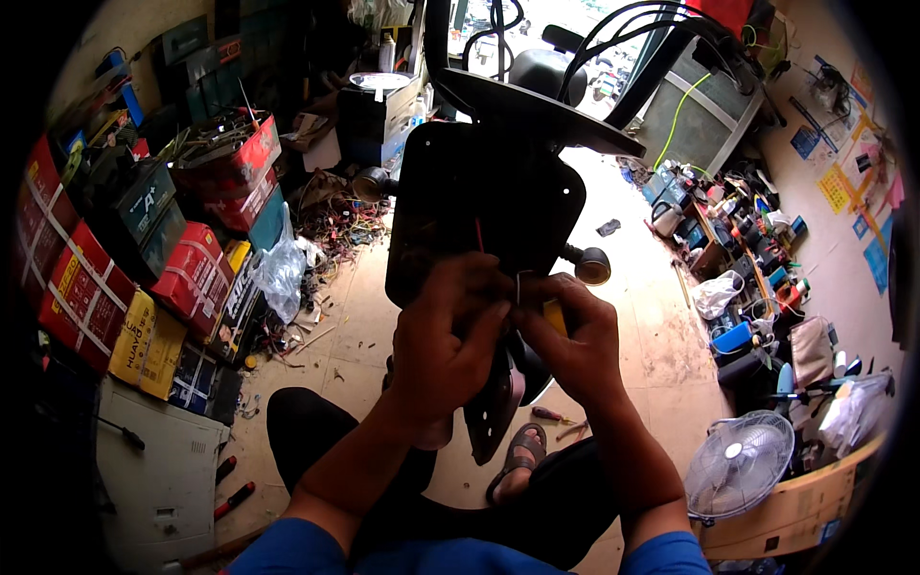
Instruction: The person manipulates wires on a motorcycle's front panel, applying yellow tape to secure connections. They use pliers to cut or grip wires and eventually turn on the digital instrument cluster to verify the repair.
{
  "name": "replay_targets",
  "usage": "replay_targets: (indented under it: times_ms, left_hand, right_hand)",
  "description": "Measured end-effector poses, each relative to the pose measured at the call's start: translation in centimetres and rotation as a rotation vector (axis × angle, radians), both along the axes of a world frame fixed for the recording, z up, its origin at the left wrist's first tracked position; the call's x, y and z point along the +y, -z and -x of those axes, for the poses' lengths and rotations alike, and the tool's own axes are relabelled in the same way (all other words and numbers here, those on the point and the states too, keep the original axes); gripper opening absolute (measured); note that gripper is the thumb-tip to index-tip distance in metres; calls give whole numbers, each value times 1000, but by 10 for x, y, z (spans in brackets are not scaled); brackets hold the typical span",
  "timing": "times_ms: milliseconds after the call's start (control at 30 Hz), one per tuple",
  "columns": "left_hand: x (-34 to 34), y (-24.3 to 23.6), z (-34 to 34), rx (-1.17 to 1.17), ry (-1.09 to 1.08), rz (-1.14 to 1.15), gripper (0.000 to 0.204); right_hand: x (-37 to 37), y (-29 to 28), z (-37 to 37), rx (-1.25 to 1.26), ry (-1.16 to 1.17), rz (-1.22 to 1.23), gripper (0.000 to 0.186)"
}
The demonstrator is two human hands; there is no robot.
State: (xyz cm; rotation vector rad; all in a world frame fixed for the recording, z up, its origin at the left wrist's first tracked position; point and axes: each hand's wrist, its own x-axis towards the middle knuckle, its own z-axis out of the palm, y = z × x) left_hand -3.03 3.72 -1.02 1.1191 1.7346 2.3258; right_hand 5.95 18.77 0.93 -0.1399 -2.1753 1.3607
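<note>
In front of me stands a dark two-wheeled vehicle with its black panel (pixel 479 172) facing me. A round lamp (pixel 592 266) sticks out on the right and another lamp (pixel 372 184) on the left. Both hands meet at the panel's lower part. My left hand (pixel 441 335) is closed in a pinch, with a thin red wire (pixel 480 235) rising just above its fingers. My right hand (pixel 580 331) pinches a thin white wire (pixel 522 285) that bends between the two hands. Shadow and fingers hide the wires' ends. Something yellow (pixel 554 316) shows behind my right fingers.
A screwdriver (pixel 550 415) and pliers (pixel 573 431) lie on the floor by my sandalled foot (pixel 522 455). Stacked boxes (pixel 77 292) and a heap of wires (pixel 340 211) line the left. On the right are a fan (pixel 740 465) and cluttered parts (pixel 733 230).
</note>
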Motion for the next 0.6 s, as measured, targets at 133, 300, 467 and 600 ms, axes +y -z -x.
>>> replay_targets:
  times_ms: [133,300,467,600]
  left_hand:
    - [5,4,2,58,-119,125,35]
    - [-2,-4,8,-192,-14,142,39]
    - [-3,-2,10,-327,72,82,42]
    - [-3,-3,13,-329,55,131,34]
  right_hand:
    - [-3,3,-4,2,2,-46,23]
    - [-6,6,-5,72,-47,-172,29]
    - [-7,9,-4,98,-86,-189,31]
    - [-8,9,-4,91,-99,-123,32]
